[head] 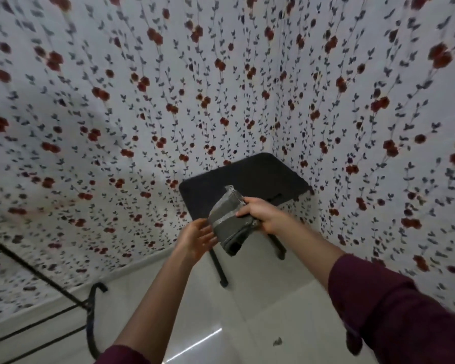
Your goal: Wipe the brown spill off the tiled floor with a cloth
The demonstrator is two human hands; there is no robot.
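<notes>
My right hand grips the folded grey cloth above the far stool, left hand open beside it to refold, brown spill near on the floor.

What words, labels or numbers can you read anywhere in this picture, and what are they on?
None: no readable text shows anywhere.
The grey cloth in the right hand bears only a lighter stripe, no lettering.
The black stool is plain.
The wallpaper carries red flowers and leafy vines, no words.
The tiled floor has a small dark speck, no writing.
</notes>
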